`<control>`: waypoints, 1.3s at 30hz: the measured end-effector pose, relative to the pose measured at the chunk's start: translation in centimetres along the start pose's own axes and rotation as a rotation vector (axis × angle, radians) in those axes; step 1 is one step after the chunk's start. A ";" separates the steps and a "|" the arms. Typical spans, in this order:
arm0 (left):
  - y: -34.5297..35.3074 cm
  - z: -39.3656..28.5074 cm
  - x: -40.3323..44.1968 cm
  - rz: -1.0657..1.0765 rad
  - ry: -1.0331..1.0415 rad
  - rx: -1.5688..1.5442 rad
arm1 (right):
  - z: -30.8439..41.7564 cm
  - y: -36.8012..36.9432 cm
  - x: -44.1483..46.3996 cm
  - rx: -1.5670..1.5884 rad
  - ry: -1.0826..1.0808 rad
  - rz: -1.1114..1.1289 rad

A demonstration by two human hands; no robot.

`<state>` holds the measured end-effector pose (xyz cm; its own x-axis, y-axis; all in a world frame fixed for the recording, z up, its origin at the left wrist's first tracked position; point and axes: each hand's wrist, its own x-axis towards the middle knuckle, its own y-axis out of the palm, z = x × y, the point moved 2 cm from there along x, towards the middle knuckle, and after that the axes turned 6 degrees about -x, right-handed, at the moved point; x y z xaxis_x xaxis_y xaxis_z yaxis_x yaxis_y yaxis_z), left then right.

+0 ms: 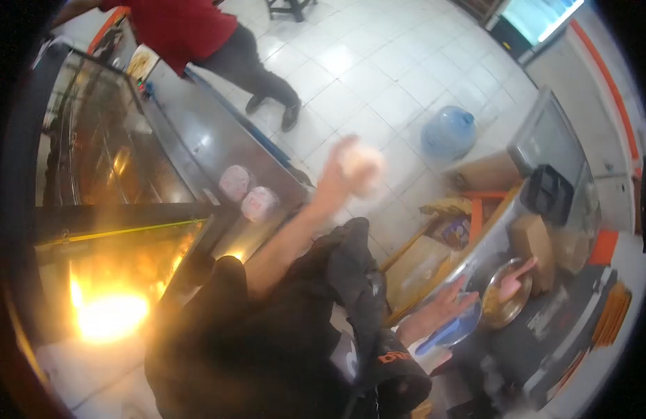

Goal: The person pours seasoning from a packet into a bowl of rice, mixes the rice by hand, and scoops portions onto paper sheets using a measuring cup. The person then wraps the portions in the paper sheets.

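My left hand [339, 172] is raised over the floor, its fingers wrapped round a pale, roundish paper-wrapped package [363, 170]; motion blurs both. Two similar printed paper-wrapped packages, a nearer one [260, 204] and a farther one [235, 183], sit side by side on the metal counter [197, 136] to the left. On the right, my right hand [442, 307] has its fingers stretched out and holds nothing I can see. Just beside it is a blue bowl [464, 322] with a blue utensil. Past that, a metal bowl [506, 314] holds yellowish food and a pink utensil [517, 278].
A glass cabinet [113, 140] and a bright glowing light [113, 314] are on my left. A person in a red shirt [180, 31] leans at the counter's far end. A blue water jug [449, 133] stands on the tiled floor [379, 77]. A black container [548, 192] lies at right.
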<state>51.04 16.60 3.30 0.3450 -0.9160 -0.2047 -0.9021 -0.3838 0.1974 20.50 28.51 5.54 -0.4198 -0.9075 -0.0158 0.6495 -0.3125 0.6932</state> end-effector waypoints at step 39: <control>-40.0 4.2 6.5 -0.684 0.092 2.220 | 6.4 0.1 4.8 -0.974 0.016 0.056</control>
<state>88.22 26.48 -9.99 0.5602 -0.7807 0.2770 0.5354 0.0860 -0.8402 14.44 25.99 10.15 -0.3688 -0.9294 -0.0160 0.9107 -0.3578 -0.2062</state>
